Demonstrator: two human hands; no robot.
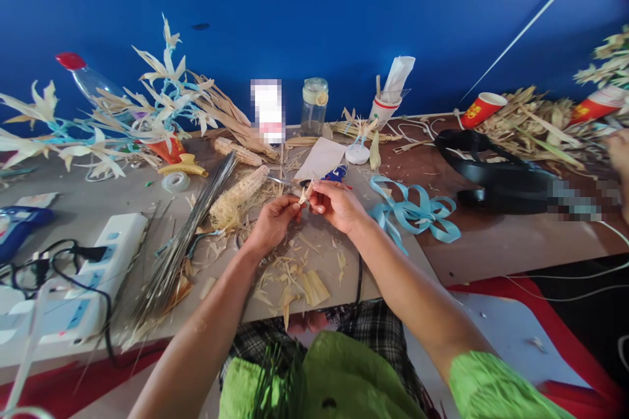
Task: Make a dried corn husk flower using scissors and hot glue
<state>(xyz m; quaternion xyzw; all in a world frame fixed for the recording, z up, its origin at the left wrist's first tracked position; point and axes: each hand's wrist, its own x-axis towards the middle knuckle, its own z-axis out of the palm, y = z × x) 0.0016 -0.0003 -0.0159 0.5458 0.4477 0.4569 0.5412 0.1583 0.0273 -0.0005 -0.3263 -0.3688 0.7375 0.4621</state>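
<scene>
My left hand [273,219] and my right hand [335,203] meet over the middle of the grey table [122,193]. Both pinch a small pale piece of corn husk [305,194] between their fingertips. Under my hands lie husk scraps [299,281] and cut strips. A dry corn cob [239,194] with loose husk fibres lies just left of my left hand. A bundle of thin wires [181,242] runs diagonally beside it.
Husk flowers on blue stems [147,105] stand at the left, near a plastic bottle [88,78]. A white power strip [93,275] with cables lies front left. Light blue ribbon [417,213], a glass jar [314,105], paper cups [484,108], a black bag [496,177] and another person's hand [620,157] are to the right.
</scene>
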